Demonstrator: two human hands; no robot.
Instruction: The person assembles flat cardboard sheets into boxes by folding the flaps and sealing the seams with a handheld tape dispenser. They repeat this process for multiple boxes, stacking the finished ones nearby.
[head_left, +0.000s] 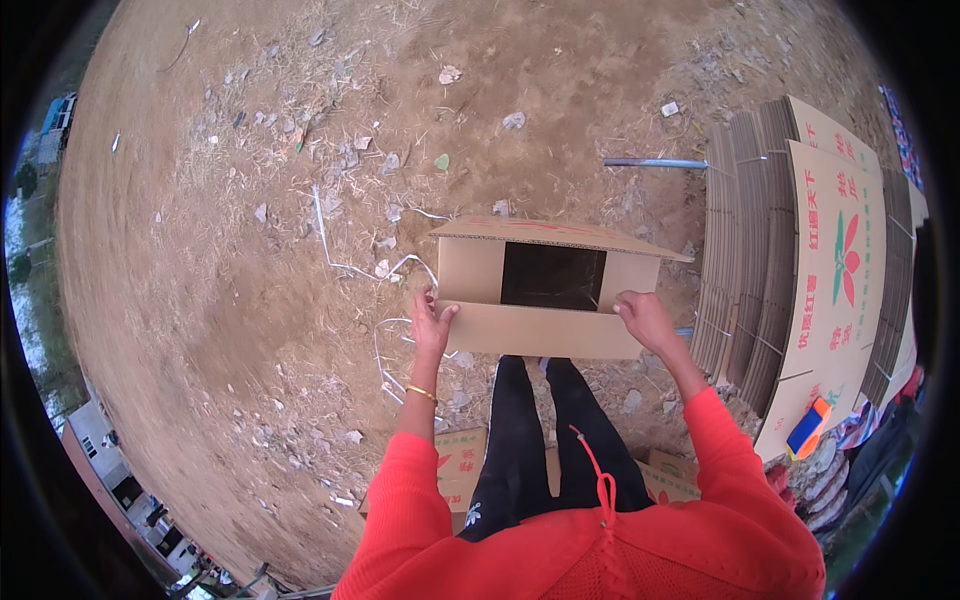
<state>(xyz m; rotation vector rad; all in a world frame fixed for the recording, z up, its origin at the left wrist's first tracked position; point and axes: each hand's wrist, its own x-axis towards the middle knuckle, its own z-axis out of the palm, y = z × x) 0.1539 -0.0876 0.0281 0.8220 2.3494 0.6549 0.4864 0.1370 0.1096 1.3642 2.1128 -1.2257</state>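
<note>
A brown cardboard box (472, 270) stands in front of my legs with its mouth facing up and a dark opening in its middle. Its far long flap leans upright with red print on it, and its near long flap (540, 332) slopes toward me. At the box's left end my left hand (432, 322) is closed on the near flap's edge, thumb on top. My right hand (646, 318) grips that flap's right corner, fingers curled over it. The undersides of both grips are hidden.
Bundles of flattened cartons (745, 250) stand at the right, with an orange-and-blue tape dispenser (808, 430) lying on a carton. A metal pipe (655, 162) sticks out from them. White strapping (345, 268) lies loose at the left. Printed cartons (462, 460) lie behind my legs on littered dirt.
</note>
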